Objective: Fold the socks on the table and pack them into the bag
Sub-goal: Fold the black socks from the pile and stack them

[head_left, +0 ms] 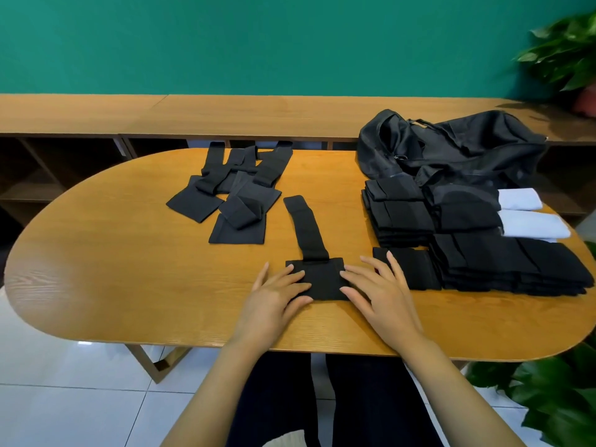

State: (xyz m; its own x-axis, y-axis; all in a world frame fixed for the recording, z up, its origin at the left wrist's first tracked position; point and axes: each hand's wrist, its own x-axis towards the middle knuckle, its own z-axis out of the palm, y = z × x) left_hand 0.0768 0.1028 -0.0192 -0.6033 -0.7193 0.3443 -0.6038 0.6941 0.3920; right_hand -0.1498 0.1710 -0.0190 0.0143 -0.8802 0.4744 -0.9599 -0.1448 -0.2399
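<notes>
I have both hands flat with straight fingers. My left hand (277, 291) and right hand (377, 285) press the folded end of a black sock (317, 275) onto the tabletop (129, 269). Loose black socks (238, 191) lie ahead to the left. Folded sock stacks (483, 256) crowd just beside my right hand, with the black bag (451, 146) beyond them.

a half-folded black sock (317, 279) lies flat at lower centre, loose black socks (238, 188) sprawl above-left, folded stacks (467, 250) sit right, below the slumped black bag (451, 146).
</notes>
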